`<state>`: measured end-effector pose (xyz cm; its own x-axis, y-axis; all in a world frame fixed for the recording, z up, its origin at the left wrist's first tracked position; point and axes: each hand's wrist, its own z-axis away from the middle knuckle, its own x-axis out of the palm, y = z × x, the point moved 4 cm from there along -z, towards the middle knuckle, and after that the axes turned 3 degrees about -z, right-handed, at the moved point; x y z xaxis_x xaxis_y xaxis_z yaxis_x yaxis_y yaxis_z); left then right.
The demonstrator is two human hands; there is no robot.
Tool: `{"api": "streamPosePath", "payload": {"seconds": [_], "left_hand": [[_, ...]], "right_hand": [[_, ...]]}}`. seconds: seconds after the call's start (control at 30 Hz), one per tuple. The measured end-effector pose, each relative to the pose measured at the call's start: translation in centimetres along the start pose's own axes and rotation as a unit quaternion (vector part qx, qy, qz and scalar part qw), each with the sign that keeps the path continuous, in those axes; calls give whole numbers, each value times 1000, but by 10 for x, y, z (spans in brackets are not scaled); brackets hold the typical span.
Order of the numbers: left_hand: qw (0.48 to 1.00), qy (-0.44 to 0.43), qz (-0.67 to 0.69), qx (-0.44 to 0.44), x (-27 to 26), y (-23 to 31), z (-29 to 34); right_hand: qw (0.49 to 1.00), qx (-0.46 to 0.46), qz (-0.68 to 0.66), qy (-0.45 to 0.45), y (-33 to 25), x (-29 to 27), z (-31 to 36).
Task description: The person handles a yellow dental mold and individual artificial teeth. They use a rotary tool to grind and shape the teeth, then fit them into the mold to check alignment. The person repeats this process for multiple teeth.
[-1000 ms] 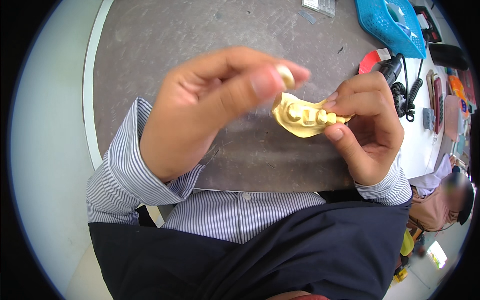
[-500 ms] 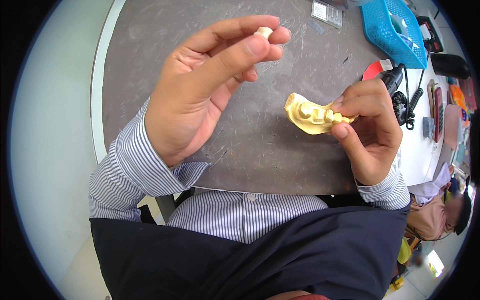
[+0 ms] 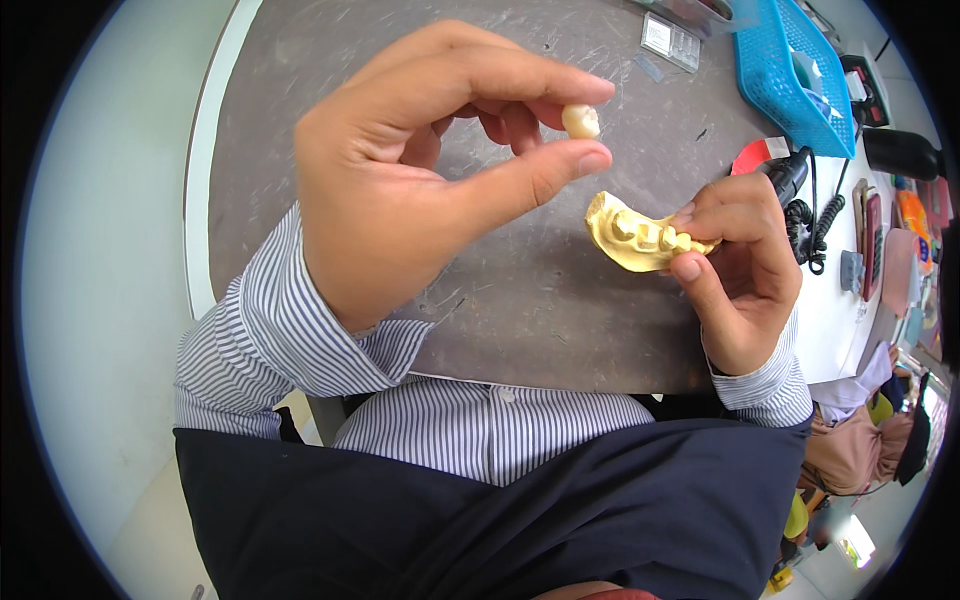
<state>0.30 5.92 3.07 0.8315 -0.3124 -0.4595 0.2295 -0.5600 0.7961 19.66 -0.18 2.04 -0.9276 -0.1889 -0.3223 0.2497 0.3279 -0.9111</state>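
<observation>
A small ivory dental crown (image 3: 580,122) is pinched between the index finger and thumb of my left hand (image 3: 410,160), raised above the grey table. My right hand (image 3: 745,260) grips the right end of a yellow dental cast (image 3: 636,238), thumb below and fingers above. The cast curves along a row of several teeth, and its right end is hidden by my fingers. The crown is above and left of the cast, apart from it.
The grey, scratched tabletop (image 3: 520,320) lies beneath both hands. At the far right stand a blue basket (image 3: 790,90), a small clear case (image 3: 670,42) and a black handpiece (image 3: 790,175) with a coiled cord (image 3: 822,230). Another person (image 3: 860,440) is at the right edge.
My left hand has moved right and nearer, bringing the crown closer to the cast, and the crown has turned in its fingers. The right hand keeps its grip on the cast.
</observation>
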Motion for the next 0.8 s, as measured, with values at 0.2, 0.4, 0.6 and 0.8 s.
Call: {"api": "streamPosePath", "payload": {"seconds": [0.2, 0.4, 0.6, 0.8], "left_hand": [[999, 4, 18, 40, 1, -3, 5], [996, -38, 84, -3, 8, -6, 5], [980, -84, 168, -57, 23, -4, 12], [977, -103, 181, -45, 32, -3, 12]], "right_hand": [[1000, 14, -18, 5, 2, 1, 1], [998, 48, -41, 1, 3, 2, 1], [998, 28, -58, -22, 3, 6, -1], [998, 43, -34, -25, 1, 8, 0]]}}
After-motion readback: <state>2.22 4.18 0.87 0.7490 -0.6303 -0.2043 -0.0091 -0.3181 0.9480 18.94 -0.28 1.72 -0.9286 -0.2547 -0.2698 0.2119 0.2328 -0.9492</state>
